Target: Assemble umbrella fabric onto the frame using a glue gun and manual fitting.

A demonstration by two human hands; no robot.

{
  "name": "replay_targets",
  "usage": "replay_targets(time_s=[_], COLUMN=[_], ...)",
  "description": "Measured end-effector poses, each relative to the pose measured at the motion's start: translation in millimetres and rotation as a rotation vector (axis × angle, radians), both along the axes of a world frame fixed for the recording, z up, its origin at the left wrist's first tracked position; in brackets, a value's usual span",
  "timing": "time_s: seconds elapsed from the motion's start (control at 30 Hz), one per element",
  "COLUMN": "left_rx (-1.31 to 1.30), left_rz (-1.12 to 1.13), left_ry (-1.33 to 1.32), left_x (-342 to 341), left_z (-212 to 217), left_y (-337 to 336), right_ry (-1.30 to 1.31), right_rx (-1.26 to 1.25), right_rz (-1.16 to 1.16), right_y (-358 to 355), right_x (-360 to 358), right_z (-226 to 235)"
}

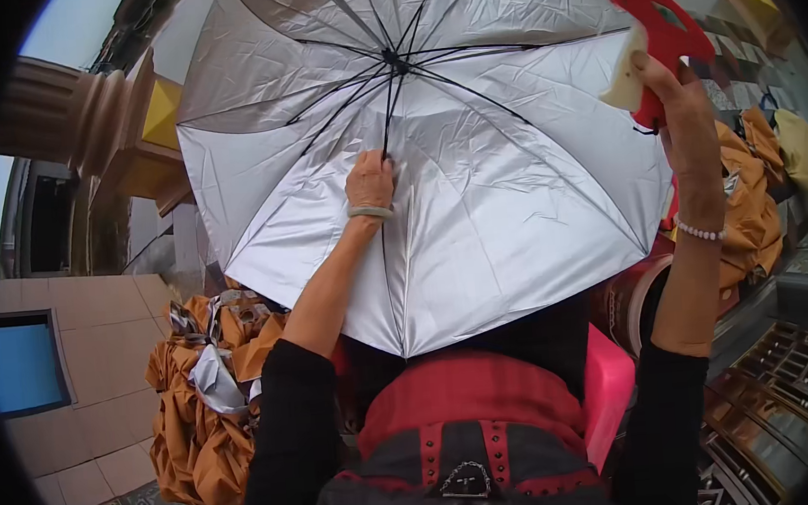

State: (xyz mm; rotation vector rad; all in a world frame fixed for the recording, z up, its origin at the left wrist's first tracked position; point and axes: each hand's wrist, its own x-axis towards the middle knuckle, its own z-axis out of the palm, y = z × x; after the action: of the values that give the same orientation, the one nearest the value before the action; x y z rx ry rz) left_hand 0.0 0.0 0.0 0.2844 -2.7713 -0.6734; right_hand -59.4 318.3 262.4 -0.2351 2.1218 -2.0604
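Observation:
An opened umbrella (512,177) with a silver inside spreads in front of me, its black ribs meeting at a hub (396,60). My left hand (370,181) is closed on a black umbrella rib below the hub, knuckles up. To the right, at the edge of the silver cloth, my right hand (682,102) is raised and grips a red plastic tool (661,19) with a looped handle. A cream-coloured block or roll (625,74) sits on that tool's left side, and a short black cord hangs under it. The tool's exact kind is unclear.
Crumpled orange-brown cloth (205,439) is heaped at my left, and more (751,197) lies at the right. A pink plastic piece (608,393) is beside my lap. Dark metal grillework (794,383) lies at the lower right. A brown column (42,115) stands far left.

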Motion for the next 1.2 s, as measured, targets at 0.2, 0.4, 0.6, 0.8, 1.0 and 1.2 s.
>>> replay_targets(time_s=[0.2,0.4,0.6,0.8,1.0,1.2], left_rx=[-0.142,-0.017,0.052,0.098,0.095,0.090], left_rz=[-0.210,-0.169,-0.124,-0.113,-0.096,-0.083], left_ry=[-0.087,0.022,0.136,0.137,0.138,0.099], left_x=[14.3,-36.7,-50.6,-45.0,-44.4,-42.2], left_z=[66.4,73.8,43.4,45.8,45.7,45.3], left_y=[-71.1,-56.0,-67.6,-63.0,-62.3,-63.2], right_ry=[-0.386,-0.493,-0.487,-0.530,-0.609,-0.723], right_rx=[-0.265,-0.465,-0.393,-0.305,-0.399,-0.547], right_rz=[0.196,0.059,0.074,0.048,0.082,0.117], right_y=[-161.1,-185.0,-200.9,-208.7,-215.1,-215.3], right_x=[-8.6,-14.6,2.6,5.7,12.7,15.7], right_z=[-122.4,-184.8,-191.9,-192.4,-194.4,-190.5])
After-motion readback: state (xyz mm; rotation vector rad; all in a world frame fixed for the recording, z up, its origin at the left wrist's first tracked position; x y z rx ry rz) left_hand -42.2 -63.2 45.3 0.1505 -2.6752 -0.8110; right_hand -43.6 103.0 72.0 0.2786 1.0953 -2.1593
